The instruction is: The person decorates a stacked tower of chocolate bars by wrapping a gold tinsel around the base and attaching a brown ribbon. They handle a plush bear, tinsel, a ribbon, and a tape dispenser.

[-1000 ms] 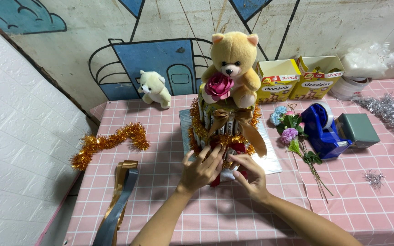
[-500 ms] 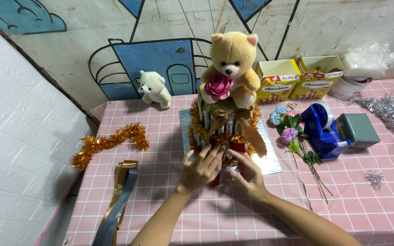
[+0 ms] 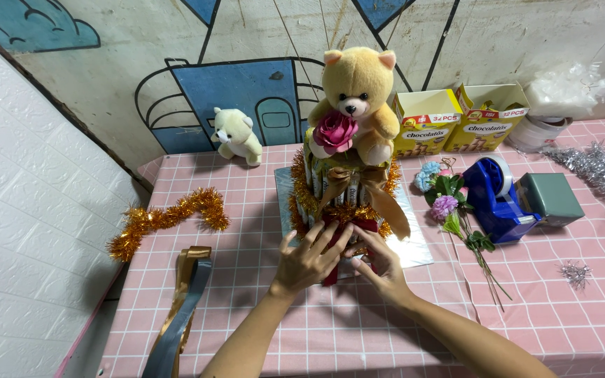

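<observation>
A tiered gift tower (image 3: 344, 192) stands on a silver board (image 3: 414, 248) mid-table, ringed with gold tinsel and tied with a gold bow. On top sits a tan teddy bear (image 3: 358, 91) holding a pink rose (image 3: 335, 131). A red ribbon (image 3: 358, 227) lies at the tower's lower front. My left hand (image 3: 309, 259) presses flat against that front with fingers spread. My right hand (image 3: 379, 262) pinches the red ribbon just beside it.
A small cream bear (image 3: 236, 134) sits at the back. Gold tinsel (image 3: 166, 218) and a gold ribbon strip (image 3: 180, 315) lie left. Artificial flowers (image 3: 449, 206), a blue tape dispenser (image 3: 495, 199), a grey box (image 3: 551, 197), silver tinsel (image 3: 603, 175) and yellow cartons (image 3: 456, 126) are right.
Both hands stay at the tower's lower front. My fingers have shifted slightly around the red ribbon. Nothing else moved.
</observation>
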